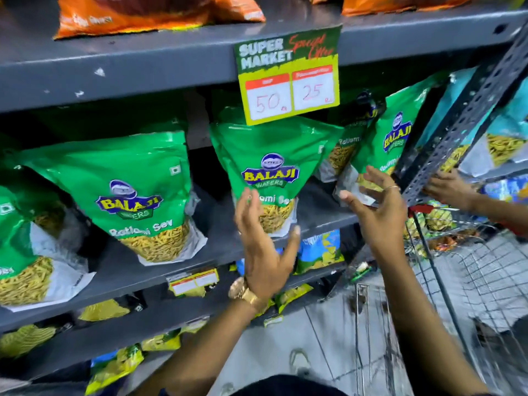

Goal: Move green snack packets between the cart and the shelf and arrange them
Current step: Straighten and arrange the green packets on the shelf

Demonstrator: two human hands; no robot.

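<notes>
Green Balaji snack packets stand upright on the grey middle shelf (pixel 217 247). One packet (pixel 271 155) stands at the centre under the price sign. My left hand (pixel 265 250) is open right in front of its lower part, fingers spread, holding nothing. My right hand (pixel 377 207) is open to the right, near another green packet (pixel 391 132) that leans against the shelf upright. A further green packet (pixel 137 192) stands to the left, and one more (pixel 17 244) sits at the far left edge. The wire cart (pixel 468 270) is at the lower right.
A price sign (pixel 288 78) hangs from the upper shelf edge. Orange packets (pixel 137 12) lie on the top shelf. Another person's hand (pixel 448 190) reaches in beside the perforated upright (pixel 463 115). Teal packets (pixel 503 130) fill the adjacent bay. Yellow packets (pixel 105 310) line the lower shelves.
</notes>
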